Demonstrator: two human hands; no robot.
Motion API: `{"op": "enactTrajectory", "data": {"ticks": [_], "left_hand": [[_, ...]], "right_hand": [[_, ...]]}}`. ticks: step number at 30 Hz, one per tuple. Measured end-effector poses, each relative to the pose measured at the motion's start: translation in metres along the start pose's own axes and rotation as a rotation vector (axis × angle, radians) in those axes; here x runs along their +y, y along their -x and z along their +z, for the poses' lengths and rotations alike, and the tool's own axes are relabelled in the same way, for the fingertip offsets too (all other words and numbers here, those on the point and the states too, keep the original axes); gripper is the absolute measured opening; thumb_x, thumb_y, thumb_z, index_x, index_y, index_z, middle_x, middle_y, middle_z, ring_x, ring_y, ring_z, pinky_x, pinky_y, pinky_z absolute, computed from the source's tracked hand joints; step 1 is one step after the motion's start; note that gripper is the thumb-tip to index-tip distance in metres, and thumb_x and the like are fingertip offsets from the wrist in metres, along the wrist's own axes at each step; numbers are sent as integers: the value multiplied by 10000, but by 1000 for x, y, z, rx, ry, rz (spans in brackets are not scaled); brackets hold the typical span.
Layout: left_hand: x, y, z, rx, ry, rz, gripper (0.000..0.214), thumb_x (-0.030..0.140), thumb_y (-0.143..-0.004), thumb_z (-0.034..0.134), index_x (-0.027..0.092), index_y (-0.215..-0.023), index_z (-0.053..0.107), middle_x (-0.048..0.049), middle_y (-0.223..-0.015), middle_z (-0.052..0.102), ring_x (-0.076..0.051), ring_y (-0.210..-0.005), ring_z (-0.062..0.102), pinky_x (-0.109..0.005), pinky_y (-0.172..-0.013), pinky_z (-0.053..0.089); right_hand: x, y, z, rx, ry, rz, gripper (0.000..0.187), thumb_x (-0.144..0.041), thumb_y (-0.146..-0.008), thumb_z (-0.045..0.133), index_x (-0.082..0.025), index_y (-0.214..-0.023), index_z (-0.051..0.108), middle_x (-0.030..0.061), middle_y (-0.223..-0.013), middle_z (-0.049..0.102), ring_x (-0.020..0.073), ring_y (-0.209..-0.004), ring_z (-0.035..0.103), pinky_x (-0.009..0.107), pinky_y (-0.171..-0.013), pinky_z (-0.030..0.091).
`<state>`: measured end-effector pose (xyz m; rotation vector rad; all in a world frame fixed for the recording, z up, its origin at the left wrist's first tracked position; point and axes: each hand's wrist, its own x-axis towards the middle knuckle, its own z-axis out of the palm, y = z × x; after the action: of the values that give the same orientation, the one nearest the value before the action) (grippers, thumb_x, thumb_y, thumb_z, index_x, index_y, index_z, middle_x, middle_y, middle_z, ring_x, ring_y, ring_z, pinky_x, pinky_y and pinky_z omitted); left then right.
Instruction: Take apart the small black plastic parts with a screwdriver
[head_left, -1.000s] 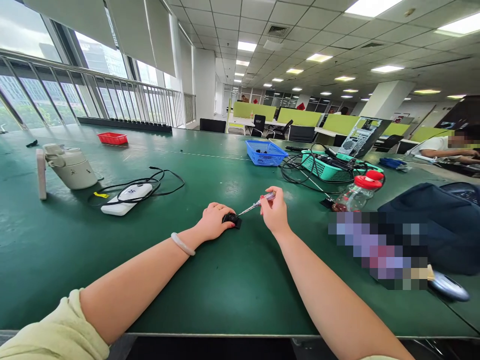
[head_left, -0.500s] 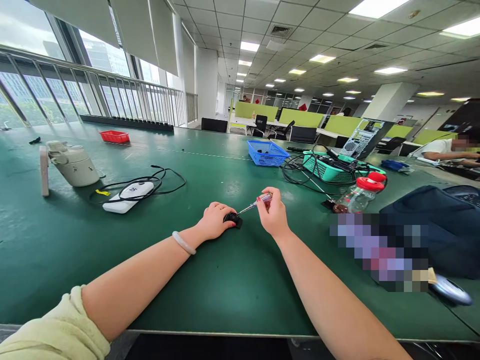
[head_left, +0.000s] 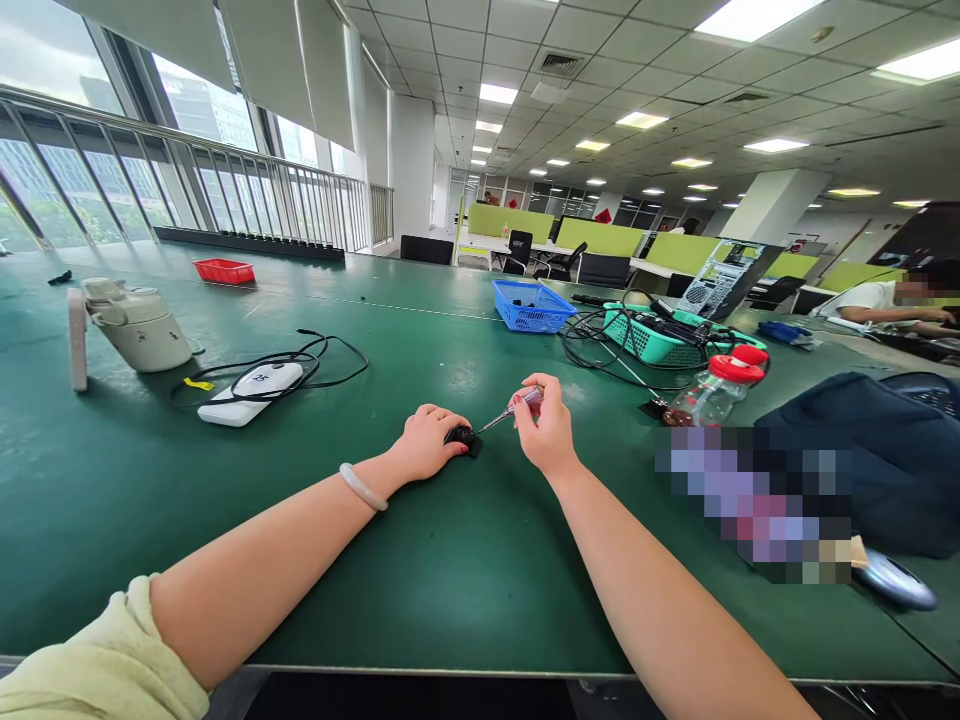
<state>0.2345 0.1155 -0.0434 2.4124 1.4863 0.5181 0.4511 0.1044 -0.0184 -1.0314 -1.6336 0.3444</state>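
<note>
My left hand [head_left: 424, 442] rests on the green table [head_left: 450, 560], its fingers closed over a small black part [head_left: 465, 438] that it pins down. My right hand [head_left: 546, 425] pinches a small screwdriver [head_left: 510, 410] with a clear reddish handle. The metal tip slants down and left into the black part. A pale bangle circles my left wrist.
A white device with black cables [head_left: 251, 382] and a cream kettle [head_left: 139, 325] lie left. Behind are a red tray [head_left: 223, 270], a blue basket [head_left: 531, 305] and a teal basket of cables [head_left: 660, 338]. A red-capped bottle [head_left: 712, 390] and a dark bag [head_left: 862, 450] sit right. A person sits far right.
My right hand drew slightly nearer and turned on the screwdriver handle. My left hand stayed on the black part.
</note>
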Motion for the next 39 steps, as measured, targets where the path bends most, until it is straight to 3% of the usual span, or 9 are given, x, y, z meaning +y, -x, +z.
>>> {"op": "enactTrajectory", "data": {"ticks": [6, 13, 17, 24, 28, 31, 36, 39], "left_hand": [[4, 1, -2, -8, -6, -13, 319, 375, -911, 648, 328, -1225, 679, -42, -1316, 673, -305, -1332, 469, -521, -1173, 357], [4, 2, -2, -16, 2, -29, 337, 379, -908, 651, 331, -1241, 671, -46, -1338, 659, -315, -1349, 451, -529, -1162, 368], [3, 1, -2, -12, 1, -18, 337, 386, -908, 649, 333, -1240, 676, -51, -1328, 662, -314, -1344, 455, -534, -1169, 362], [2, 0, -1, -11, -2, -9, 336, 406, -909, 641, 332, -1235, 672, -51, -1323, 663, -314, -1340, 452, -536, -1169, 360], [2, 0, -2, -14, 1, -17, 338, 403, -906, 642, 319, -1232, 671, -58, -1341, 655, -321, -1346, 446, -540, -1165, 362], [1, -1, -1, -11, 9, -19, 338, 410, -901, 647, 323, -1226, 671, -56, -1336, 657, -325, -1344, 446, -545, -1166, 356], [0, -1, 0, -6, 7, -14, 342, 415, -901, 653, 331, -1231, 670, -47, -1337, 656, -320, -1336, 449, -531, -1166, 354], [1, -1, 0, -10, 4, -14, 333, 411, -903, 655, 333, -1227, 673, -39, -1334, 659, -321, -1338, 446, -523, -1163, 358]], "right_hand": [[2, 2, 3, 48, -23, -29, 249, -367, -913, 530, -257, -1116, 439, 14, -838, 697, 170, -613, 644, 320, -606, 519], [0, 1, 5, -4, -21, 27, 251, -366, -894, 527, -255, -1105, 446, 16, -850, 695, 168, -602, 634, 330, -614, 510], [2, -5, 6, 22, -107, 183, 269, -390, -859, 549, -258, -1064, 437, -25, -783, 670, 139, -512, 587, 305, -558, 498], [25, -14, 9, 100, -300, 623, 320, -381, -748, 638, -264, -936, 407, -113, -583, 573, 121, -393, 551, 226, -395, 436], [28, -13, 12, 128, -302, 719, 302, -328, -744, 645, -263, -896, 392, -104, -537, 563, 133, -400, 561, 232, -401, 448], [20, -11, 10, 123, -235, 620, 269, -346, -780, 618, -263, -920, 405, -99, -541, 565, 144, -425, 570, 249, -439, 465], [-6, -4, 5, 42, -30, 130, 222, -359, -848, 574, -258, -998, 445, -19, -742, 660, 166, -575, 632, 306, -587, 508], [-15, -1, 4, -28, 17, -1, 192, -336, -877, 551, -259, -1021, 449, 10, -808, 684, 179, -643, 660, 329, -659, 523]]}}
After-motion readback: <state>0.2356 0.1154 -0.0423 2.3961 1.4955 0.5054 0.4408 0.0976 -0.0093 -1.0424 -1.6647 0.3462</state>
